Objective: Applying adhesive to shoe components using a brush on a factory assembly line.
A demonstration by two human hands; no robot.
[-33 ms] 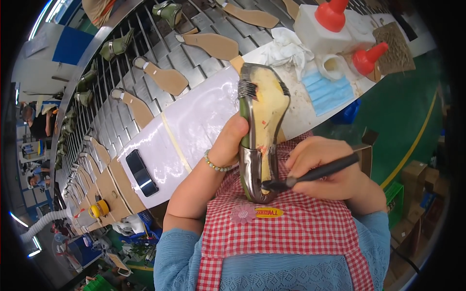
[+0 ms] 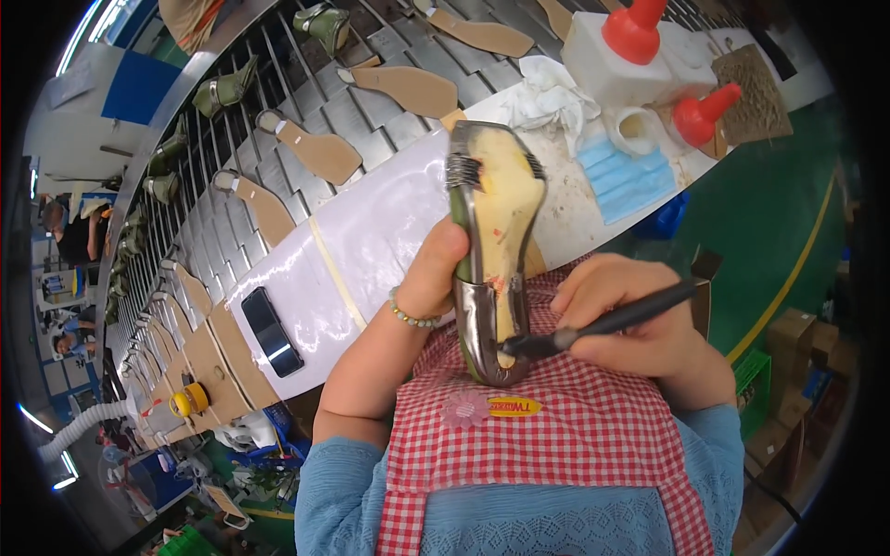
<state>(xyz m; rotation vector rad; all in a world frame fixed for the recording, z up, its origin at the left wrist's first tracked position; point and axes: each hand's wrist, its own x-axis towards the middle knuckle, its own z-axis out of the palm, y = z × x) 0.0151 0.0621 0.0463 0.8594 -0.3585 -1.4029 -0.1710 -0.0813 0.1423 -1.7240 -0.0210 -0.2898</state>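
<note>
My left hand grips the left side of a shoe upper with its underside turned up, toe away from me and heel toward my apron. Dark metallic and green material wraps around its pale yellow bottom, which carries a few reddish marks. In my right hand is a black-handled brush, its dark tip at the heel end of that bottom. The fingers of my left hand are mostly hidden beneath the shoe.
A white-covered work board holds a phone, a blue face mask, crumpled tissue and white containers with red cone tops. Beyond lies a slatted conveyor with tan soles and green shoe uppers.
The shoe upper has shifted slightly left with my left hand. The brush handle has moved a little to the right and up, its tip staying at the heel.
</note>
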